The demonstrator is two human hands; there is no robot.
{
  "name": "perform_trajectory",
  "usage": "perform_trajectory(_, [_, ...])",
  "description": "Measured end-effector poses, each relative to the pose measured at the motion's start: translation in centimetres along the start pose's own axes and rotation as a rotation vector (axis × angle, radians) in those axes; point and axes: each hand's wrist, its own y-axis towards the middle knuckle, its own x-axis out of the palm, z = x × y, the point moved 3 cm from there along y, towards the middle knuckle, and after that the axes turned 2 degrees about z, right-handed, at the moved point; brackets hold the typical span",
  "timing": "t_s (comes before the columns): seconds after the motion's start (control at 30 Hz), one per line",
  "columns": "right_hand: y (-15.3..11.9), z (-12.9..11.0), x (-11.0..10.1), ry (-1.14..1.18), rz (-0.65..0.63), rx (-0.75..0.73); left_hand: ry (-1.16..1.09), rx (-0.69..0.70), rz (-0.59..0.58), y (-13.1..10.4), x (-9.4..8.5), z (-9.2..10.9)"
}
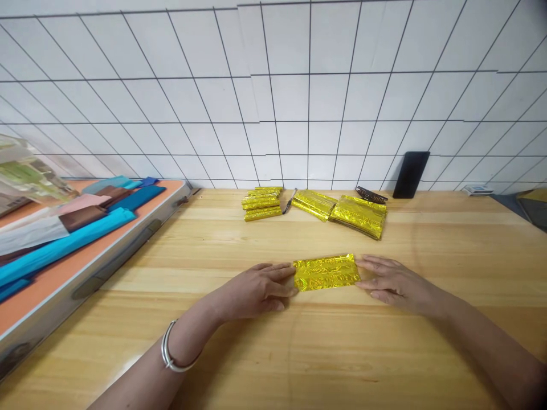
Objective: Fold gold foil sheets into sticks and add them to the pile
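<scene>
A sheet of shiny gold foil paper (327, 272) lies on the table in front of me, with lengthwise creases and an embossed pattern. Its left end is touched by the fingertips of my left hand (260, 287), whose fingers are stretched out. At the opposite end, the fingers of my right hand (395, 283) are spread and rest against the short edge. Neither hand is closed round the paper. A silver bangle (167, 347) circles my left wrist.
Rolled gold foil pieces (261, 204) lie near the tiled wall. Beside them are a pen (289, 201), flat gold foil sheets (314, 204), a thicker foil stack (359, 217) and a dark hair clip (371, 195). A black phone (411, 175) leans upright. Coloured folded material (102, 230) covers an orange-topped surface at left.
</scene>
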Motion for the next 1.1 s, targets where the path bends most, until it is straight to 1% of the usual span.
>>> perform_trajectory(0.13, [0.1,0.0,-0.1,0.008,-0.004,0.029,0.02,-0.001,-0.018,0.0,0.0,0.1])
perform_trajectory(0.27, [0.1,-0.1,0.1,-0.011,-0.021,0.027,0.043,-0.017,-0.038,0.1,-0.1,0.3])
perform_trajectory(0.4, [0.0,0.0,0.3,-0.018,-0.026,0.037,0.03,-0.003,-0.031,0.1,-0.1,0.5])
perform_trajectory(0.53, [0.0,0.1,0.3,0.028,-0.006,0.033,0.051,-0.012,-0.043,0.1,-0.1,0.4])
perform_trajectory(0.63, [0.0,0.3,0.4,0.034,-0.024,0.026,0.065,-0.014,-0.056,0.1,0.1,0.4])
perform_trajectory(0.73, [0.0,0.3,0.4,0.027,-0.03,0.023,0.061,-0.023,-0.033,0.2,0.1,0.4])
perform_trajectory(0.83, [0.0,0.2,0.7,-0.005,-0.014,0.027,0.086,-0.044,-0.011,0.1,0.1,0.0])
perform_trajectory(1.0, [0.4,-0.4,1.6,-0.099,0.063,0.034,0.164,-0.12,0.033,-0.3,0.0,-1.5])
perform_trajectory(1.1, [0.7,-0.8,2.0,-0.125,0.108,0.039,0.186,-0.117,0.085,0.0,0.0,-1.3])
